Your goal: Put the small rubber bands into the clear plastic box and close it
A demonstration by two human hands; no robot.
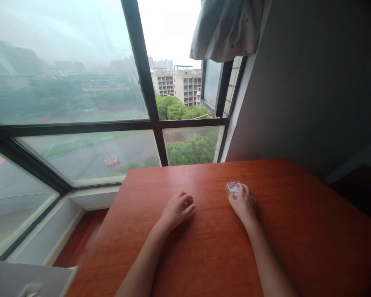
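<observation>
Resting on the reddish-brown wooden table, a small clear plastic box has whitish or silvery contents too small to make out. My right hand grips it from the near right side, thumb on one edge and fingers over the other, hiding part of the box. To the left, my left hand lies on the tabletop with its fingers loosely curved. A gap shows between its thumb and fingers, and it holds nothing. The left hand is well apart from the box.
The wooden table reaches to a dark-framed window in front, with one sash swung outward. A pale curtain is bunched at the upper right. A grey wall stands to the right, and a white panel is at the lower left.
</observation>
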